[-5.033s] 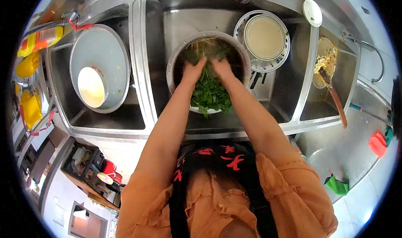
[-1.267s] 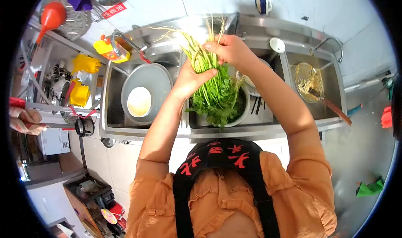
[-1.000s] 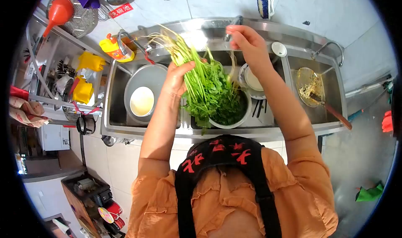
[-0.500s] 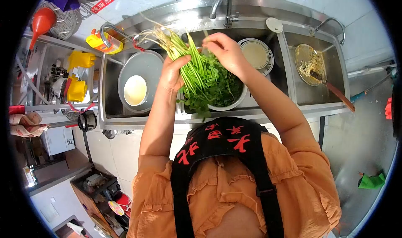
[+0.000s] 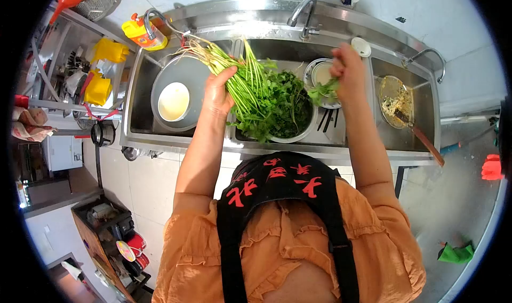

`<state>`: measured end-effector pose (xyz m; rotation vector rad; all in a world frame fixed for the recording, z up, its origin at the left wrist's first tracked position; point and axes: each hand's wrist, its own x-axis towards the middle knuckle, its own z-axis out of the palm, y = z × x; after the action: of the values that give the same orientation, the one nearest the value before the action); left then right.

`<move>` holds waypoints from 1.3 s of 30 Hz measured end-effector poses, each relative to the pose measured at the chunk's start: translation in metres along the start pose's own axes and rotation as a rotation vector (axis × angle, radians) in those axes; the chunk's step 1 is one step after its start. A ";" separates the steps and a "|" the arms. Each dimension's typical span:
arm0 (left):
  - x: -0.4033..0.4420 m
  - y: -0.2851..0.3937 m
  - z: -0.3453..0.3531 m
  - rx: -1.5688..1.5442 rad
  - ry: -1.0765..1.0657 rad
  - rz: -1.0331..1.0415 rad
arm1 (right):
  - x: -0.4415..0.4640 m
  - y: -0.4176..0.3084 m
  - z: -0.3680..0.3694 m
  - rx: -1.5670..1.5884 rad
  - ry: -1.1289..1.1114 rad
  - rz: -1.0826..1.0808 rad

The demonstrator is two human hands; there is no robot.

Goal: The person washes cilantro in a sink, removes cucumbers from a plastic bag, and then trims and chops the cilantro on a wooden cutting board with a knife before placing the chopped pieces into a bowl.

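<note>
My left hand (image 5: 218, 91) is wrapped round the stems of a bunch of coriander (image 5: 248, 84), roots pointing to the upper left. The bunch's leaves hang over a white bowl (image 5: 306, 135) of darker greens (image 5: 288, 108) in the middle sink. Off to the right, my right hand (image 5: 349, 73) is closed, and a small coriander sprig (image 5: 322, 91) sticks out from it to the left. Below that sprig lie several dark chopsticks (image 5: 329, 120). Stacked plates (image 5: 310, 71) stand partly behind my right hand.
In the left sink, a grey basin (image 5: 194, 68) holds a white bowl (image 5: 174, 102). A strainer with food scraps (image 5: 394, 97) and a wooden-handled tool (image 5: 429, 145) lie at the right sink. Taps (image 5: 306, 12) rise along the back edge, with a yellow bottle (image 5: 144, 33) at the left.
My right hand has moved right, away from the bunch, with a coriander sprig in it. The left hand still grips the bunch. The view has shifted slightly.
</note>
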<state>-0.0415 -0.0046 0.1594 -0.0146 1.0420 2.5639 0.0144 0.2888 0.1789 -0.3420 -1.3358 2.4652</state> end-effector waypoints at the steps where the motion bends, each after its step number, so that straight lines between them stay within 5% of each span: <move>1: -0.002 0.000 0.005 0.017 -0.026 -0.014 | -0.011 -0.003 0.032 -0.158 0.023 0.049; 5: -0.010 -0.004 0.024 0.099 -0.108 -0.035 | -0.010 0.016 0.096 -0.706 -0.256 0.138; 9: -0.010 -0.003 0.029 0.038 -0.171 -0.021 | -0.008 0.048 0.096 -0.604 -0.468 -0.131; 12: -0.008 -0.001 0.030 -0.061 -0.059 0.038 | -0.018 0.036 0.081 -0.387 -0.190 -0.191; 15: -0.004 0.000 0.024 -0.144 0.027 0.082 | -0.022 0.007 0.049 -0.117 -0.083 -0.005; 20: 0.003 0.009 0.010 -0.230 0.113 0.088 | -0.001 -0.027 0.005 0.246 0.325 -0.127; 23: 0.004 0.012 0.002 -0.247 0.114 0.123 | 0.005 -0.047 -0.024 0.074 0.095 -0.196; 26: -0.001 0.006 0.015 -0.178 -0.003 0.141 | -0.021 -0.041 0.040 -0.441 0.026 -0.124; 27: -0.001 0.004 0.023 -0.160 -0.017 0.135 | -0.025 -0.029 0.049 -0.509 -0.158 -0.137; 30: -0.012 0.000 0.049 -0.087 -0.066 0.123 | -0.040 -0.005 0.096 -0.842 -0.377 -0.376; 36: -0.023 0.003 0.068 0.005 -0.104 0.086 | -0.034 0.020 0.118 -0.967 -0.462 -0.547; 39: -0.023 0.004 0.063 0.021 -0.142 0.050 | -0.021 0.037 0.106 -0.702 -0.429 -0.309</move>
<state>-0.0136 0.0273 0.2111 0.1979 1.0274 2.5554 -0.0093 0.1805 0.2058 0.2525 -2.2210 1.8044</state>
